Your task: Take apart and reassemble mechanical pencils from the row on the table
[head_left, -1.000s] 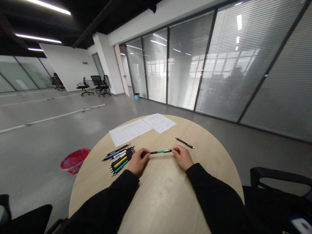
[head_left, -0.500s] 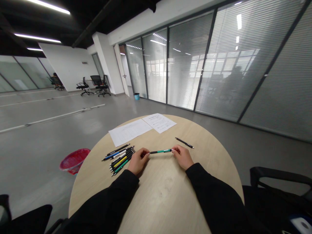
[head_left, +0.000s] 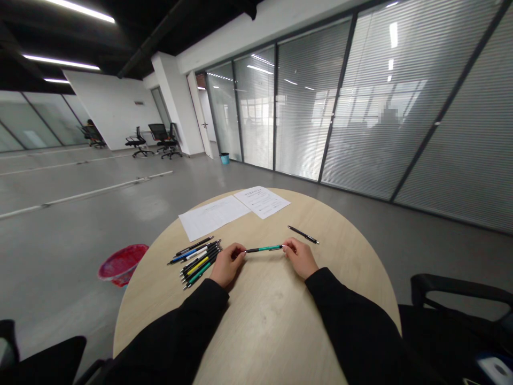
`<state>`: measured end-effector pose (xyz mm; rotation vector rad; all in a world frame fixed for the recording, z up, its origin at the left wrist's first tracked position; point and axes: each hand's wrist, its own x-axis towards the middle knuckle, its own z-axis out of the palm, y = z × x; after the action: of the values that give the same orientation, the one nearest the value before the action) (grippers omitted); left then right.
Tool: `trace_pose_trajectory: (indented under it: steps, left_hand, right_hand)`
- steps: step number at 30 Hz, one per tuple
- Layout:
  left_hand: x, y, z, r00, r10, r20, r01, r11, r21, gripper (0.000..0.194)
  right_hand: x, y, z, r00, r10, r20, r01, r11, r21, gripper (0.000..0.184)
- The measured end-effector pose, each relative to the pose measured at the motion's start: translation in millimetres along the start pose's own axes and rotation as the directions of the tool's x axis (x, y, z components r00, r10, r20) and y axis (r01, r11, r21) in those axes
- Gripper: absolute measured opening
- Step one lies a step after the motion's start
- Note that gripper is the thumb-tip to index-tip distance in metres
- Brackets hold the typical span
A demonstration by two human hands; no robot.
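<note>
A green and black mechanical pencil lies crosswise between my two hands, just above or on the table. My left hand pinches its dark tip end, and the fingertips of my right hand pinch its other end. Close by my left hand, several pencils in black, blue, white, yellow and green lie side by side in a loose row. Beyond my right hand, a single black pencil lies at a slant.
Two printed paper sheets lie at the far side of the round wooden table. A red basket stands on the floor at the left. Black chairs flank the table. Glass partitions with blinds rise behind.
</note>
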<state>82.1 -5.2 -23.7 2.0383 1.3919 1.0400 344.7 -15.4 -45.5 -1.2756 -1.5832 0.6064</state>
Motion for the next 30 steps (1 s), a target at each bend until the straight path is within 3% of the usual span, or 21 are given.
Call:
trace_pose_trajectory:
  steps: [30]
  left_hand:
    - [0.2,-2.1,-0.2,1.0,0.005,0.017,-0.006,1.0,0.022,0.018]
  right_hand:
    - [0.3,0.9,-0.4,1.0,0.001,0.014,0.0,1.0,-0.023,0.016]
